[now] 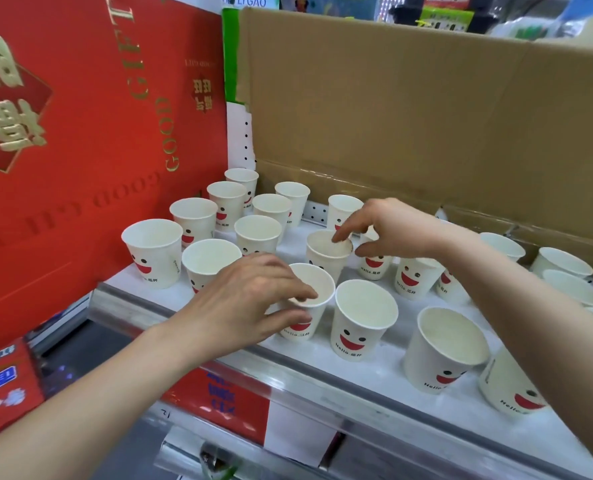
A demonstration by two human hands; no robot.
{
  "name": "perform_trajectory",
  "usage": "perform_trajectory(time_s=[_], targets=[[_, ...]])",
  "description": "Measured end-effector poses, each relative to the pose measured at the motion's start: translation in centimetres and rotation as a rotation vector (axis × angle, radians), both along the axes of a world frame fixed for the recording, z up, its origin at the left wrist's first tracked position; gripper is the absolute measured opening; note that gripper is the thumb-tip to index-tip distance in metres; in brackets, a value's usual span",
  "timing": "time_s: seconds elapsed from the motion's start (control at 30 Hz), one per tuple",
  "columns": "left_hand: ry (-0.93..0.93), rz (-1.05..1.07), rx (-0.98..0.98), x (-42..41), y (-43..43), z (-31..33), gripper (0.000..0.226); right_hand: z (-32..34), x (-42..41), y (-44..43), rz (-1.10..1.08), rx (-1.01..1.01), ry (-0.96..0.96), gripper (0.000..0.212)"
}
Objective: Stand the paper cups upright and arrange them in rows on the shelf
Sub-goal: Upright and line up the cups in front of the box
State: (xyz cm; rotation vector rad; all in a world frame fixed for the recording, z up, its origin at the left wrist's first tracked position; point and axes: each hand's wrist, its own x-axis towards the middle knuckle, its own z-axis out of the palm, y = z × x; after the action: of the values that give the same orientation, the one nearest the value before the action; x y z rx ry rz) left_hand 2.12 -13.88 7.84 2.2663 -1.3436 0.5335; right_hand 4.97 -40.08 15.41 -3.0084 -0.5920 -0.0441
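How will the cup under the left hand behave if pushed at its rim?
The paper cup looks empty, so it is probably light and slides easily on the white shelf. Tall, with a narrow base, it may tip; its thin wall may dent.

Both arms bare and stretched out. Left forearm comes in from 7 o'clock, left hand (250,299) palm down, fingers hooked over the near cup (317,282) rim, thumb on its outside. Right arm sweeps in from 4 o'clock, right hand (388,230) sitting at 1 o'clock of the left, index and thumb pinching the far cup (326,261) rim.
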Motion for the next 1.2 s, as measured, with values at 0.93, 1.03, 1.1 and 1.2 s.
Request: perform_trajectory(time_s=[0.93, 1.03, 1.1, 1.2], targets=[[0.044, 0.099, 0.32, 8.2, -4.8, 3.8, 0.014, -1.0, 5.6, -0.3, -0.074, -0.193, -0.028, 0.015], [0.049, 0.098, 0.316, 8.0, -4.9, 3.8, 0.014, -1.3, 5.8, 0.1, -0.086, -0.195, -0.019, 0.021], [0.037, 0.1, 0.306, 7.9, -4.8, 3.8, 0.015, -1.1, 5.6, 0.2, -0.089, -0.188, 0.002, 0.016], [0.036, 0.114, 0.271, 7.8, -4.6, 3.9, 0.021, -0.1, 4.6, -0.3, -0.113, -0.158, -0.015, 0.024]])
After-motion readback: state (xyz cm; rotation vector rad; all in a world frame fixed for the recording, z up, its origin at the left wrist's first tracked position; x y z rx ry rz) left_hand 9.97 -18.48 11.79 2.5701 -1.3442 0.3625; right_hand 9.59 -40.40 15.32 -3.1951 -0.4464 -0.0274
